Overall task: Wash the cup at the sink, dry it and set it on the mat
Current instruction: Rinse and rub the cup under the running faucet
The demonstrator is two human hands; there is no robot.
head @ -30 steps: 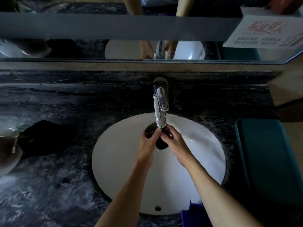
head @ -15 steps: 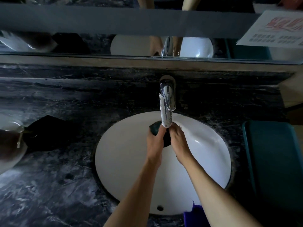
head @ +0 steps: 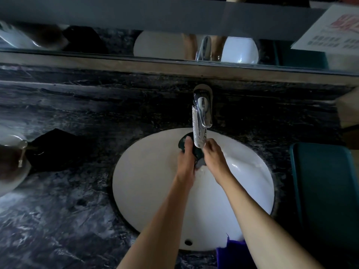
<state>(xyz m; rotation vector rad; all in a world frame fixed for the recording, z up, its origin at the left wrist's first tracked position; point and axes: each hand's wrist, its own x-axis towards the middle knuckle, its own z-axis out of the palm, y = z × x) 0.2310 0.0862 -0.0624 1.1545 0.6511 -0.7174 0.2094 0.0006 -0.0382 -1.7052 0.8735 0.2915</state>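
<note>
A small dark cup (head: 183,141) is held under the chrome tap (head: 201,121) over the white oval sink (head: 147,187). My left hand (head: 186,164) grips the cup's left side, thumb up along its rim. My right hand (head: 213,158) holds its right side, fingers curled around it. Water splashes below the cup between my hands. Most of the cup is hidden by my hands and the spout. A dark teal mat (head: 328,195) lies on the counter right of the sink.
A black cloth (head: 56,150) lies on the dark marble counter (head: 58,210) left of the sink, beside a white bowl with a spoon (head: 11,162). A purple cloth (head: 233,253) hangs at the sink's front edge. A mirror (head: 174,43) runs along the back.
Both hands have stayed on the cup under the tap and turned it; its opening, seen facing up a second ago, is now tilted away to the left. The view shifted slightly.
</note>
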